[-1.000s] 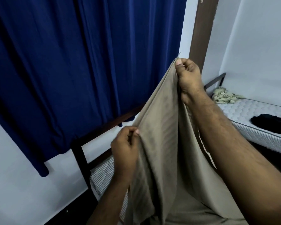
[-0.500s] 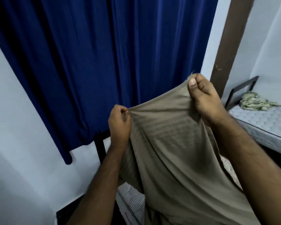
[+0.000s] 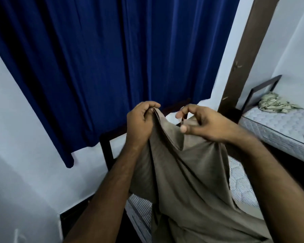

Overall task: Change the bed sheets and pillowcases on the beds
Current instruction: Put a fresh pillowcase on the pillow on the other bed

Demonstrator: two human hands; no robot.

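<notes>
There are 2 hands, 1 beige sheet, 2 mattresses, 1 blue curtain and 1 crumpled green cloth. The left hand (image 3: 139, 123) pinches a gathered top edge of the beige sheet (image 3: 186, 176), its fingers curled round the fold. The right hand (image 3: 202, 123), just right of the left hand, has its fingers hooked over the sheet's edge with the thumb pointing toward the camera; whether it truly grips the fabric cannot be told. The sheet hangs from both hands down over the striped mattress (image 3: 140, 213) below them. The blue curtain (image 3: 112, 58) hangs behind the hands. A quilted mattress (image 3: 277, 125) lies to the right of the hands, with the green cloth (image 3: 274, 102) on its far end. Compared with 0.5 s ago, the hands have come close together and lower, and the sheet's top edge, then stretched wide, is now bunched.
</notes>
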